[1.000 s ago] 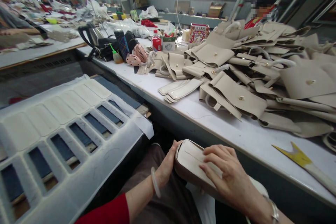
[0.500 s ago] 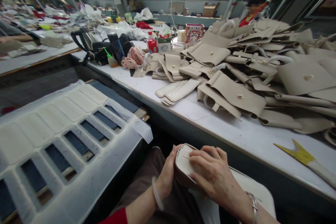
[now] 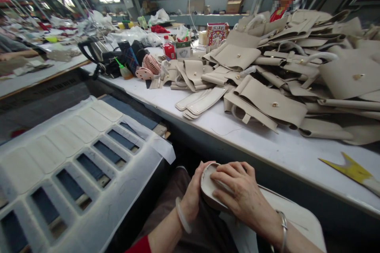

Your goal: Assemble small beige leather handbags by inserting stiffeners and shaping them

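Observation:
On my lap lies a long cream leather piece (image 3: 209, 184) with a rounded end. My left hand (image 3: 194, 195) cups that rounded end from the left, fingers wrapped round its edge. My right hand (image 3: 237, 195) lies on top of the piece, fingers pressed down near the same end. A pale bangle circles my left wrist and a metal bracelet my right.
The white worktable (image 3: 267, 146) ahead carries a big heap of beige bag parts (image 3: 285, 71), a few cream strips (image 3: 202, 102) and a yellow-tipped tool (image 3: 353, 170). At left is a white sheet with cut-out slots (image 3: 77, 154). A pink fan (image 3: 150, 65), bottles and a kettle stand further back. Another person sits behind the heap.
My right hand has slid along the cream piece toward its rounded end, now close to my left hand. The view has shifted slightly.

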Demonstrator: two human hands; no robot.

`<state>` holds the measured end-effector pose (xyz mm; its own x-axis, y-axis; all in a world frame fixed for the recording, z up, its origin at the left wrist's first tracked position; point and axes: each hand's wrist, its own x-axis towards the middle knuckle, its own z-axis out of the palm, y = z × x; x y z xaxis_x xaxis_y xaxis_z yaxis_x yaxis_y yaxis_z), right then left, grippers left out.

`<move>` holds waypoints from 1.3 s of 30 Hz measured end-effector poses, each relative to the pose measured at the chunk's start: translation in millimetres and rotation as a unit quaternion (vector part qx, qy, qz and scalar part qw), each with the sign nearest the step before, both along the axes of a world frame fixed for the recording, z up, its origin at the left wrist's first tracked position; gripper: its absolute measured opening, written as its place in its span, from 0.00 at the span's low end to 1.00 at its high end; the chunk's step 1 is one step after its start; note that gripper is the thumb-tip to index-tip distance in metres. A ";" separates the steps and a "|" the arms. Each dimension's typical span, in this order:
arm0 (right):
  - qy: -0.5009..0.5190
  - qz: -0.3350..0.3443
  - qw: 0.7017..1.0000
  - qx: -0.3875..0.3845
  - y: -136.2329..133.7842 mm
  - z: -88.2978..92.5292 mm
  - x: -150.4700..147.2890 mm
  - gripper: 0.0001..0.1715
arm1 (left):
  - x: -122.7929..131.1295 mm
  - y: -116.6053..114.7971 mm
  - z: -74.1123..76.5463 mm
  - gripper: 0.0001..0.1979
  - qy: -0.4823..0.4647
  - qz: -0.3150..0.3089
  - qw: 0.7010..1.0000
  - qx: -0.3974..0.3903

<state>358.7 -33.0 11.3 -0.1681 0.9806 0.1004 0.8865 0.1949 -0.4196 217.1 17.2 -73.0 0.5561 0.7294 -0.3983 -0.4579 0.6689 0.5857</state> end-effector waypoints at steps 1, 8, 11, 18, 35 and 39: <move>-0.002 -0.004 1.000 0.010 -0.2 -1.7 -0.7 0.09 | -0.9 0.0 0.2 0.25 -0.007 -0.019 1.000 -0.014; 0.038 -0.025 0.999 0.009 -5.0 -5.0 -4.6 0.06 | -1.2 -2.3 3.6 0.24 -0.037 -0.017 0.999 -0.012; 0.047 -0.023 0.999 -0.004 -4.7 -3.5 -4.5 0.08 | -2.3 -1.4 -0.3 0.22 -0.037 -0.018 0.999 0.000; 0.044 -0.005 0.999 0.021 -1.7 -7.1 -3.1 0.03 | -2.6 0.5 -3.8 0.22 -0.004 0.005 1.000 0.006; 0.089 -0.061 0.993 0.041 -8.6 -18.5 -8.6 0.14 | -22.5 7.5 -6.7 0.26 0.004 -0.095 0.995 0.043; 0.123 -0.069 0.990 0.027 -7.6 -16.4 -10.4 0.16 | -22.5 6.6 -2.7 0.26 0.007 -0.103 0.994 0.028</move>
<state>348.3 -40.6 -5.1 0.0039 0.9847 0.1742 0.7784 0.1063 -0.6187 194.6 23.8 -75.8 0.6900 0.6223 -0.3696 -0.3060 0.7136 0.6302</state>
